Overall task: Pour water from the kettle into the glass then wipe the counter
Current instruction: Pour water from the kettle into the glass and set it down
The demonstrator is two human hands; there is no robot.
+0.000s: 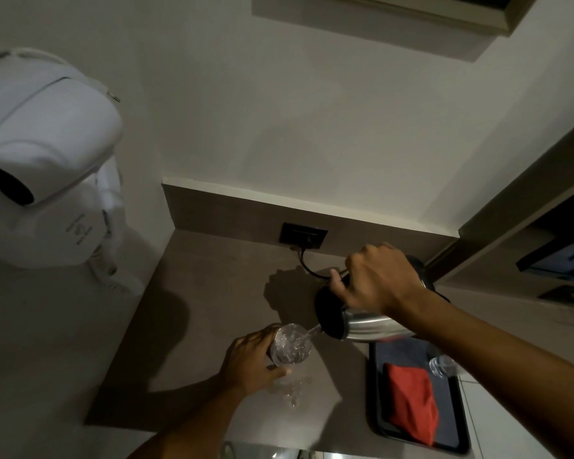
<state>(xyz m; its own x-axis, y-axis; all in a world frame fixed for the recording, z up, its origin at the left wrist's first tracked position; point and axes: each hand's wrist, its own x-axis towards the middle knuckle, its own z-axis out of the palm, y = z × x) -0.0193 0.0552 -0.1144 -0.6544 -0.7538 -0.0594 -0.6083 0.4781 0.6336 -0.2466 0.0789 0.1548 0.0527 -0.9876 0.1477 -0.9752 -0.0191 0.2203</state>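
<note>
Pouring from the tilted steel kettle with black lid, heavy and best held by its handle, the right hand kept a closed grip while the left hand wrapped the slippery, fragile clear glass just left of the kettle on the brown worktop.

The glass stood on the counter, left of the tilted kettle. A tray lay to the right, below the kettle, with a cloth on it. A wall socket sat behind, on the backsplash.
</note>
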